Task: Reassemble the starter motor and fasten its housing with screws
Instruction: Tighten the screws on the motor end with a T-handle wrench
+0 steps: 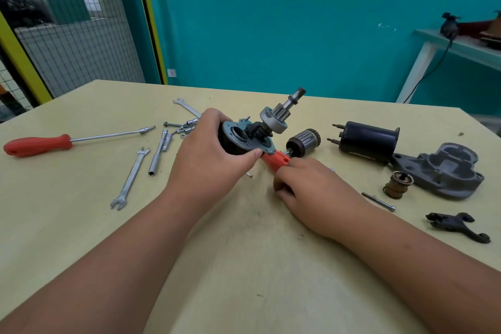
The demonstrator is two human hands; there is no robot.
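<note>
Metal through and through, the starter sub-assembly (244, 138) is held just above the table (244, 266) near its middle, its flanged plate facing the camera and its shaft with the pinion (282, 111) pointing up and away to the right. The left hand (208, 154) wraps its black round body, fingers curled over the top and thumb pressed at the lower edge of the plate. It is probably dense and top-heavy toward the pinion, rigid, and perhaps greasy, so the wide body is the sound place to grip; the shaft and gear teeth are best left untouched. Just below it the right hand (306, 184) curls round an orange-handled screwdriver (275, 159), whose tip is hidden behind the plate. Just behind that handle lies the armature (305, 141), with the black solenoid (366, 138) to its right. Farther right sit the grey nose housing (450, 171), a brass plunger (397, 184), a long bolt (378, 200) and the black fork lever (458, 226). Spanners (130, 179) and a red screwdriver (38, 145) lie well apart to the left.
</note>
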